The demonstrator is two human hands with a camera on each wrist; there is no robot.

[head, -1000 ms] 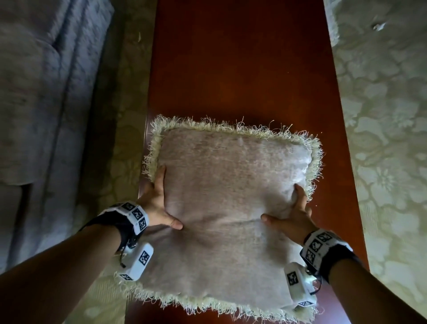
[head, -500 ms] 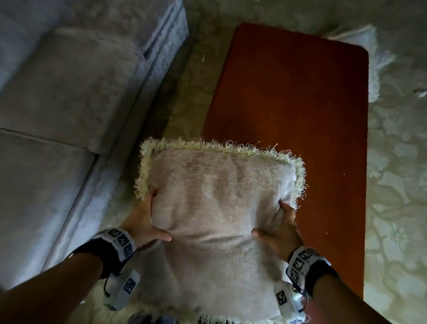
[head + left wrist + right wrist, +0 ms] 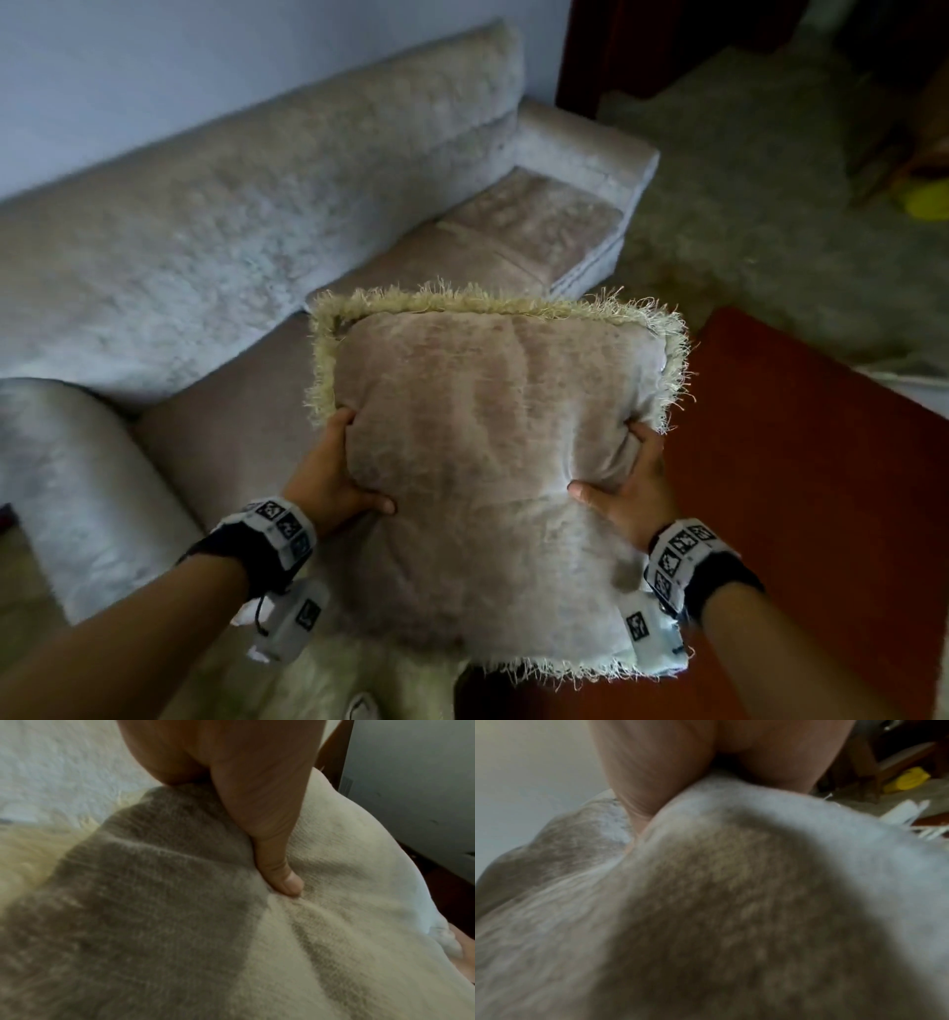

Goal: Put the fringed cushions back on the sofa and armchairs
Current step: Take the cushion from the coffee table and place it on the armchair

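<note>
Cushion (image 3: 493, 452) hanging above sofa (image 3: 267, 216) seat, left hand (image 3: 328, 478) and right hand (image 3: 634, 488) clamping its sides. Carry step; next: lowering against sofa backrest, releasing.

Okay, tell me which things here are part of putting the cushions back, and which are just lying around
Part of the job:
fringed cushion, gripped by left hand and right hand
sofa, its seat bare

Just lying about:
red-brown table
yellow object on the floor, far right
patterned carpet
</note>
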